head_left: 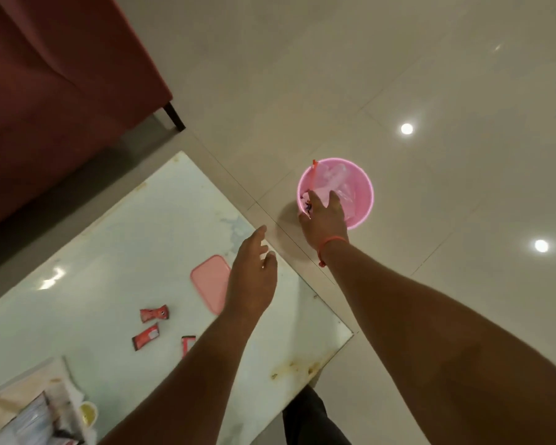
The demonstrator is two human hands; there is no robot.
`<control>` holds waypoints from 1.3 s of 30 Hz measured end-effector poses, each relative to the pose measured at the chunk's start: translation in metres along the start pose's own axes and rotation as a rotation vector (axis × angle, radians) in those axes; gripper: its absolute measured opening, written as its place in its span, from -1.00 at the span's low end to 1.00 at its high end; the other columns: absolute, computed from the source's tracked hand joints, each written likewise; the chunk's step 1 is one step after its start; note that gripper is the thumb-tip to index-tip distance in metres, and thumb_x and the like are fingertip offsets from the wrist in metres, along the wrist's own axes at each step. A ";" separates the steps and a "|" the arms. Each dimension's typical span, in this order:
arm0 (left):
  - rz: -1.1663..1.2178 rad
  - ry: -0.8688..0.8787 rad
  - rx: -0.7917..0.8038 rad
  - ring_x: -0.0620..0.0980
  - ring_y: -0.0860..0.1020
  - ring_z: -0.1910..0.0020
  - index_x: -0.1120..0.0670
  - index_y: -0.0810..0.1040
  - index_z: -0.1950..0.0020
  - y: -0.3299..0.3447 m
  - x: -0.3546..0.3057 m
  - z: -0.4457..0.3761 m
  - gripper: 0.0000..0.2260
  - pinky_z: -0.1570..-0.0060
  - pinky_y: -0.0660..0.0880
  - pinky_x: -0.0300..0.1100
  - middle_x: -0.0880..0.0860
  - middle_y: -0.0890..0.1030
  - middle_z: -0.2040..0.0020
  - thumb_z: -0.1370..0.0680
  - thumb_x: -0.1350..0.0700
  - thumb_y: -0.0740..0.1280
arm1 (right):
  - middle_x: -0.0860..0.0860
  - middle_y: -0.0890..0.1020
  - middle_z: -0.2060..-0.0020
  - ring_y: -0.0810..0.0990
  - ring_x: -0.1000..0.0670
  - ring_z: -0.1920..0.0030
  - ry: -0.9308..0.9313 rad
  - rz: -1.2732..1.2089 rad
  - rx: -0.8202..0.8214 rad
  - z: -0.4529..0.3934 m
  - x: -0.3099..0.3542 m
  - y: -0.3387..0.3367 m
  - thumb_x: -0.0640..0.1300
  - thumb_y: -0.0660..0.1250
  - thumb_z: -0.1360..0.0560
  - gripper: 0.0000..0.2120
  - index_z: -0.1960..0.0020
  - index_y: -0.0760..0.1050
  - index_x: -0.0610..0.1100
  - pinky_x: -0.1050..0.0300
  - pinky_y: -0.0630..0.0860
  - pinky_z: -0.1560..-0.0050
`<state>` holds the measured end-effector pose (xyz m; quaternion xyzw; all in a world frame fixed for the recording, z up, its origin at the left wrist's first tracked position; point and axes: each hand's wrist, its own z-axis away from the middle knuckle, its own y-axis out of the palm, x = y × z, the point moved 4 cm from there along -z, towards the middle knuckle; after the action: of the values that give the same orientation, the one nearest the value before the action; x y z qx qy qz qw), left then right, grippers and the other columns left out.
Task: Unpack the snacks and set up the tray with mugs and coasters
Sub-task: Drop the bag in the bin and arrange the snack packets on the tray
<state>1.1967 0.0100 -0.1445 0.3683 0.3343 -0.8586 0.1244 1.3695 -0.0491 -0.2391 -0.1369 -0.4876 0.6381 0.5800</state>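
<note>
My right hand reaches over the near rim of a pink bin on the floor, fingers spread, with crumpled clear plastic and a small dark scrap under the fingertips; whether it grips anything I cannot tell. My left hand hovers over the glass table's far corner, fingers loosely apart and holding nothing. It partly covers a flat pink lid. Three small red snack packets lie on the table: one, another, and a third half hidden by my left forearm.
A dark red sofa with a black leg stands beyond the table at the upper left. Papers or packaging and a small yellow cup sit at the table's near left corner. Shiny beige floor tiles spread to the right.
</note>
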 end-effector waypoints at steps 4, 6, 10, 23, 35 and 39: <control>-0.102 0.038 -0.092 0.01 0.40 -0.42 0.05 0.28 -0.52 -0.071 0.022 0.034 -0.54 -0.36 0.37 -0.17 0.05 0.40 -0.48 -0.62 0.14 0.27 | -0.23 0.14 -0.55 0.18 -0.28 -0.52 -0.184 0.121 -0.037 0.069 0.074 0.004 0.07 0.18 -0.62 -0.46 -0.57 0.18 0.03 -0.19 0.14 -0.53; -0.173 0.065 -0.121 0.04 0.32 -0.48 0.08 0.25 -0.54 -0.110 0.041 0.062 -0.50 -0.44 0.26 -0.14 0.08 0.35 -0.51 -0.62 0.11 0.28 | -0.22 0.17 -0.55 0.18 -0.26 -0.52 -0.278 0.181 -0.047 0.109 0.113 0.015 0.08 0.16 -0.63 -0.46 -0.57 0.19 0.00 -0.15 0.12 -0.52; -0.247 0.089 -0.160 0.07 0.18 -0.55 0.08 0.17 -0.58 -0.184 0.093 0.121 -0.45 -0.52 0.15 -0.08 0.09 0.23 -0.57 -0.62 0.05 0.25 | -0.21 0.23 -0.53 0.25 -0.24 -0.50 -0.414 0.152 -0.063 0.194 0.187 0.052 0.07 0.21 -0.61 -0.47 -0.54 0.26 -0.03 -0.14 0.30 -0.44; -0.225 -0.296 -0.307 0.11 0.25 -0.51 0.10 0.10 -0.59 -0.365 0.334 0.290 -0.42 -0.47 0.22 -0.03 0.14 0.28 -0.54 -0.62 0.09 0.24 | -0.15 0.21 -0.55 0.21 -0.19 -0.53 -0.862 0.421 0.267 0.415 0.308 0.225 -0.20 0.26 -0.51 -0.37 -0.56 0.22 -0.05 -0.06 0.24 -0.49; -0.166 -0.253 -0.295 0.17 0.43 -0.33 0.10 0.13 -0.58 -0.297 0.381 0.279 -0.39 -0.30 0.41 0.01 0.17 0.45 -0.37 -0.56 0.24 0.25 | -0.11 0.20 -0.53 0.37 -0.23 -0.40 -0.974 0.728 0.205 0.405 0.287 0.308 -0.24 0.34 -0.48 -0.25 -0.57 0.08 -0.09 -0.14 0.55 -0.16; -0.085 -0.242 -0.394 0.17 0.45 -0.31 0.09 0.12 -0.59 -0.298 0.379 0.270 -0.43 -0.29 0.43 0.02 0.18 0.45 -0.37 -0.59 0.29 0.18 | -0.05 0.28 -0.50 0.54 -0.21 -0.23 -0.911 0.484 0.258 0.379 0.297 0.300 -0.26 0.21 -0.53 -0.40 -0.54 0.19 -0.05 -0.14 0.58 -0.08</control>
<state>0.6470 0.0642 -0.1354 0.2169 0.4931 -0.8192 0.1969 0.8209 0.0795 -0.1720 0.1181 -0.5623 0.8031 0.1578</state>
